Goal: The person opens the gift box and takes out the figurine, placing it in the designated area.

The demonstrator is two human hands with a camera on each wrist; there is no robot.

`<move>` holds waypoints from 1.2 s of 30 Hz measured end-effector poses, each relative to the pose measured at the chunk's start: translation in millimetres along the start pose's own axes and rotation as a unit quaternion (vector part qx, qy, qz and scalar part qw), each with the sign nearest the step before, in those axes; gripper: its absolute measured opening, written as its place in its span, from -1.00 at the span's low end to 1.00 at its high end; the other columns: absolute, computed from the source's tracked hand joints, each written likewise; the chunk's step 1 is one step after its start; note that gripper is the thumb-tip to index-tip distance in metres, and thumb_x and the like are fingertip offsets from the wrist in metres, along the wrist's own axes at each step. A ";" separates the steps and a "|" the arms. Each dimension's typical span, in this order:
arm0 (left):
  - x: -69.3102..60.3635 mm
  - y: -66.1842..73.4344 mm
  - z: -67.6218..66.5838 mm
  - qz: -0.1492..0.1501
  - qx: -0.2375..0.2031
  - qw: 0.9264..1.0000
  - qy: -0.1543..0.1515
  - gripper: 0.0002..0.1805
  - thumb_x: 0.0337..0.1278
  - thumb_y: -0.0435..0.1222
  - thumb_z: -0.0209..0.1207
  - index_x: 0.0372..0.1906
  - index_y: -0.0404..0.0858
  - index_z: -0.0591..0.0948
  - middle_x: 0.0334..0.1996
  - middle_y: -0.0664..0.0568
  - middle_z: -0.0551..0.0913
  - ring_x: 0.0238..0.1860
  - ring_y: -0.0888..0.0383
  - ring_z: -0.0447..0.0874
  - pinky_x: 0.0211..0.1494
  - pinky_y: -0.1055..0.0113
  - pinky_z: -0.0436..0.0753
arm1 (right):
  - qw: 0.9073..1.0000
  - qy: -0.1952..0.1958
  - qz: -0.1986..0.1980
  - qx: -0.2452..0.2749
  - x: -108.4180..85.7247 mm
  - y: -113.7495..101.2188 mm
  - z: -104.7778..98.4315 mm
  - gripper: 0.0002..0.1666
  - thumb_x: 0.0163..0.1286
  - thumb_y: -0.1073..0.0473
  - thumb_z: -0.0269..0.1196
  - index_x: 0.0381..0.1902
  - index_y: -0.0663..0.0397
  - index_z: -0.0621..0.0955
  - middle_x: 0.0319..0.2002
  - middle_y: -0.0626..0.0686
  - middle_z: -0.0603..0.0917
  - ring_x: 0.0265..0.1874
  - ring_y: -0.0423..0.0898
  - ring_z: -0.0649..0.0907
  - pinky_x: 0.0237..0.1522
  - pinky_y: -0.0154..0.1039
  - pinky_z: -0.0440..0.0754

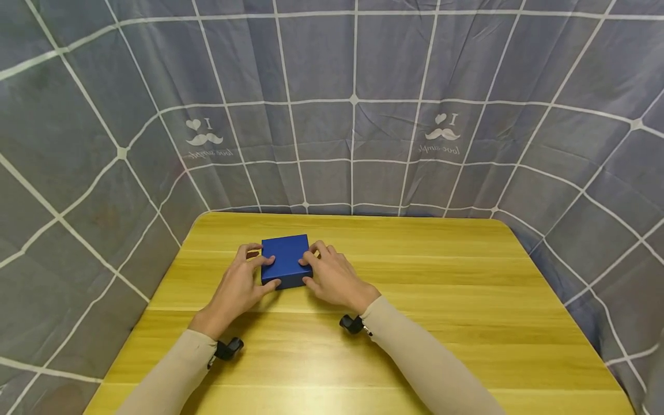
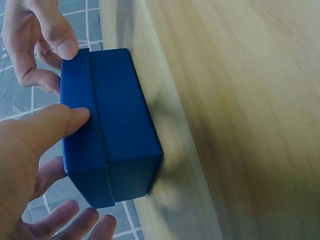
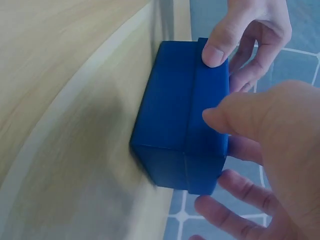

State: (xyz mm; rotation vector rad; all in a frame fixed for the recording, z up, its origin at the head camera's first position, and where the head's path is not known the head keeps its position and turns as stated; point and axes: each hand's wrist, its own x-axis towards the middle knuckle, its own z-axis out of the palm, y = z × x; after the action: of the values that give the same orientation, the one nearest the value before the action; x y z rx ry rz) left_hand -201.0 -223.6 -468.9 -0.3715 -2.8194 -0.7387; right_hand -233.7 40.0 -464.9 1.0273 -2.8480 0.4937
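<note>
A blue lidded box [image 1: 285, 256] sits on the wooden table, left of centre, its lid seam visible in both wrist views. At its left end is my left hand [image 1: 240, 282], the thumb against the front of the lid [image 2: 77, 135] and the index finger on top. From the right, my right hand [image 1: 337, 276] grips the lid in the same way, its thumb on the front face. In both wrist views some fingers stand off the box's ends. The lid appears seated on the base, and the inside of the box is hidden.
The yellow wood-grain table [image 1: 415, 323] extends to the right and in front of the box. A grey curtain [image 1: 321, 132] with white grid lines hangs behind the table and along both sides. Small black cameras [image 1: 228, 349] are strapped at both wrists.
</note>
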 end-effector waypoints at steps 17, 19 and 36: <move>-1.5 18.3 7.7 0.008 -0.027 0.999 -0.042 -0.46 0.29 -0.10 0.72 0.23 -0.26 0.82 0.74 -0.45 0.42 0.64 -0.58 0.54 0.61 -0.46 0.63 | 0.998 0.006 -0.008 0.061 -24.1 13.6 -10.2 -0.69 0.67 -0.01 0.53 0.19 -0.07 0.73 0.52 0.14 0.56 0.46 0.11 0.65 0.27 0.03 0.85; -1.9 20.3 8.5 0.011 -0.028 0.999 -0.044 -0.45 0.28 -0.10 0.72 0.25 -0.25 0.82 0.74 -0.44 0.42 0.63 -0.57 0.55 0.60 -0.45 0.64 | 0.998 0.006 -0.011 0.059 -27.3 14.8 -11.3 -0.69 0.67 -0.01 0.53 0.19 -0.06 0.73 0.53 0.14 0.56 0.48 0.10 0.65 0.26 0.00 0.86; -6.6 42.8 16.3 0.040 -0.033 0.998 -0.046 -0.44 0.20 -0.11 0.77 0.20 -0.24 0.83 0.69 -0.45 0.50 0.58 -0.51 0.64 0.58 -0.35 0.71 | 0.999 0.016 -0.027 0.027 -55.1 22.6 -22.4 -0.65 0.60 -0.01 0.59 0.17 -0.06 0.74 0.11 0.03 0.63 -0.02 -0.14 0.65 -0.05 -0.26 0.75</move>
State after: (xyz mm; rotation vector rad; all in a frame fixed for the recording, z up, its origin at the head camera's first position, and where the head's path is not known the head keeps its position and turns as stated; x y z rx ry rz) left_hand -184.5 -180.6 -465.1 -0.5399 -2.8510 -0.8203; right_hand -206.3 97.1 -459.6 1.0933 -2.7855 0.5793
